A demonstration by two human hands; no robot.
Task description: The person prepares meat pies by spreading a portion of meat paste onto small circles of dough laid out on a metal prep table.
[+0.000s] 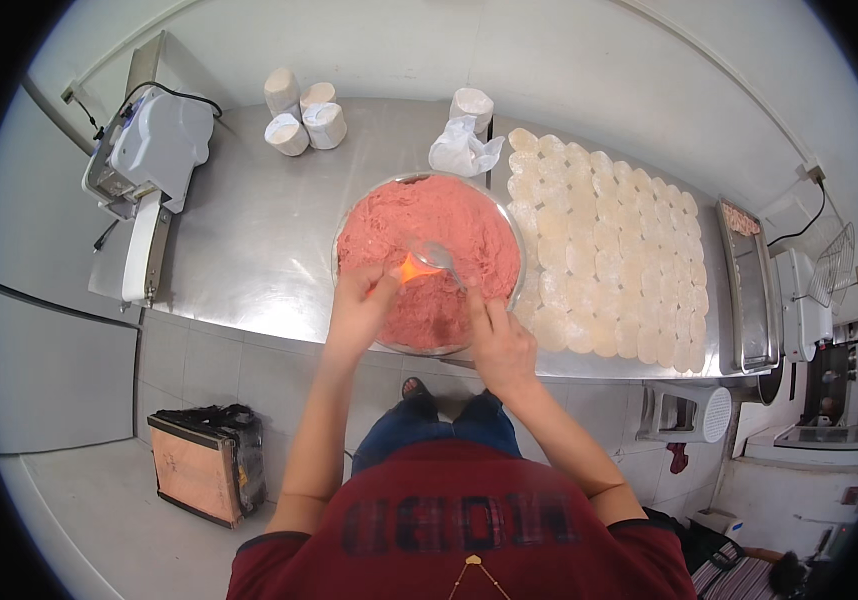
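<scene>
A large steel bowl [522, 262] of pink ground-meat filling [436, 206] stands on the steel table before me. My left hand [369, 296] grips a bright orange implement [415, 268], its exact kind unclear, above the filling. My right hand [500, 334] holds the handle of a metal spoon [435, 255], its bowl over the meat beside the orange piece. Whether the two tools touch cannot be made out. Right of the bowl, round dough wrappers [609, 247] lie in close rows, with a few partly overlapping.
Behind the bowl stand a paper-wrapped stack [471, 105] and a crumpled white wrapper [462, 150]. Several similar stacks [305, 112] sit farther left. A white machine [162, 135] occupies the table's left end. A metal tray [748, 300] with some filling lies at the right end.
</scene>
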